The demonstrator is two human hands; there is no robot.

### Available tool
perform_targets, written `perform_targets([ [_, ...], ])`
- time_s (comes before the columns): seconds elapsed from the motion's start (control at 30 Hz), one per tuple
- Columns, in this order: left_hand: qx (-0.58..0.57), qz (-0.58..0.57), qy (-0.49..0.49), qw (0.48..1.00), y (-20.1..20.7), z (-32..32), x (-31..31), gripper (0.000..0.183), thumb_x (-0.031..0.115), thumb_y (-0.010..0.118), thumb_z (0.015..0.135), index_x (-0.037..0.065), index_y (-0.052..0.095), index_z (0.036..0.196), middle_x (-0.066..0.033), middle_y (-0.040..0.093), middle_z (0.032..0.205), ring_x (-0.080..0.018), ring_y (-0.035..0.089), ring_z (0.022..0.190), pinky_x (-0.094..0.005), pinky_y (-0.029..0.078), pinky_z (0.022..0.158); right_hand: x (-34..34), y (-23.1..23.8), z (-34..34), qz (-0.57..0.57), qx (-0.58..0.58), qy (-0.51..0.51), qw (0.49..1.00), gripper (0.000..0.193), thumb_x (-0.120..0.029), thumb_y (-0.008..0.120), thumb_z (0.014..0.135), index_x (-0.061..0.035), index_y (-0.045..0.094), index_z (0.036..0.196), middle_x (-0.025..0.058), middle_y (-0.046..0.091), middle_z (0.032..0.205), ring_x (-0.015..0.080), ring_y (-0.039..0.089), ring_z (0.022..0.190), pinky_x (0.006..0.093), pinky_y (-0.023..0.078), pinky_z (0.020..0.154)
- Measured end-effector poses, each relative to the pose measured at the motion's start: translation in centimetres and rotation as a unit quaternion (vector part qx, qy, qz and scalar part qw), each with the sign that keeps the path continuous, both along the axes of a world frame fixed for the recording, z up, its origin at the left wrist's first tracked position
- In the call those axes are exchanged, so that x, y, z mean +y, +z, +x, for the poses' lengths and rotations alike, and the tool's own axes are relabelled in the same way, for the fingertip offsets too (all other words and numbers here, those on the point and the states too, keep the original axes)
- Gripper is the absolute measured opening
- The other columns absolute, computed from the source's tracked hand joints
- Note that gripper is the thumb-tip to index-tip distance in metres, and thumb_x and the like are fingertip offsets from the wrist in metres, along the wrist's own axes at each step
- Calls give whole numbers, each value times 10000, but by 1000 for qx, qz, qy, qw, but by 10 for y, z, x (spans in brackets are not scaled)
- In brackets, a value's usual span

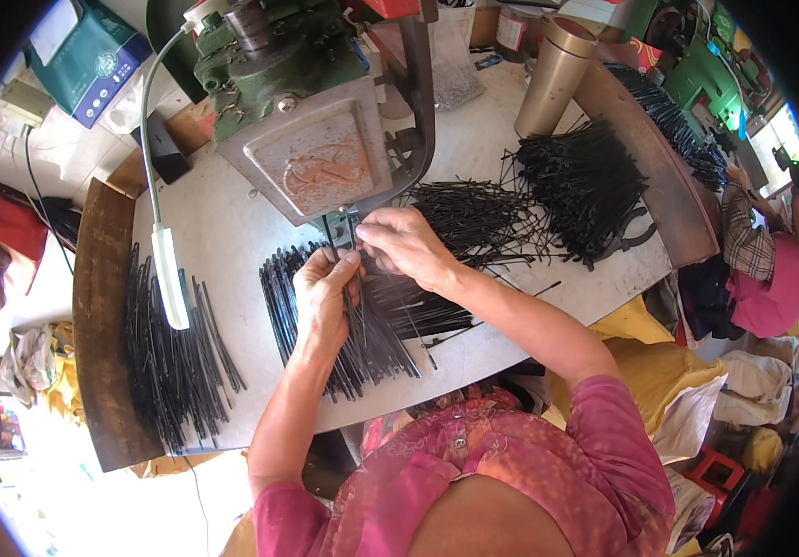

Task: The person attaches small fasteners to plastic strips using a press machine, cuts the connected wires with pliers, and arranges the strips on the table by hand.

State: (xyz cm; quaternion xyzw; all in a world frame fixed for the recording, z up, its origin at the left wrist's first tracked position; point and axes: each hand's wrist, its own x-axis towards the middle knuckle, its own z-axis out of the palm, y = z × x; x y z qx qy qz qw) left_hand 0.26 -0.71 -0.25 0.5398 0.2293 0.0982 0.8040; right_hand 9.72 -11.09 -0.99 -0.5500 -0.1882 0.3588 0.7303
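Just below the head of a green press [302, 153], my two hands work close together. My left hand [327, 288] is closed, thumb against fingers, on a thin black rod [331, 239] that stands up toward the press. My right hand [407, 247] is pinched beside it, close under the press head; its fingertips hide most of what they hold, perhaps the end of another dark strip. A row of thin black rods [288, 306] lies on the table under and around my left hand. More black rods [474, 218] lie loosely beyond my right forearm.
A pale worktable [232, 232] has raised brown edges. Black rods [162, 353] lie at left under a white lamp [169, 278]. A thick black bundle [576, 186], pliers [636, 234] and a gold flask [555, 79] stand or lie at right. Another person [766, 269] sits at far right.
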Motion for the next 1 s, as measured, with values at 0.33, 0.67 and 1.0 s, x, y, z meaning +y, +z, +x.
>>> perform_targets([
  [0.33,-30,32,18,999,-5,4,-2,83,60,576,777,39,509,734,-25,528,612,-50,409,448,-169,313,397,2,-2,-4,-6,-41,-13,999,188,-128,490,845,-15,520,698,-12,448,572,22,343,415,163,230,346],
  [0.67,-10,8,2,1000,-4,7,6,99,53,572,771,32,500,706,-37,520,598,-56,389,427,-177,296,368,5,0,-5,-14,-13,-21,1000,176,-116,492,839,-9,519,702,4,457,573,35,366,426,172,242,347],
  [1.0,21,-11,8,1000,2,8,5,114,72,559,785,20,513,694,-36,504,573,-64,369,392,-193,310,364,7,7,-8,-24,4,-39,999,166,-97,495,835,7,516,707,13,455,563,44,359,402,187,237,328],
])
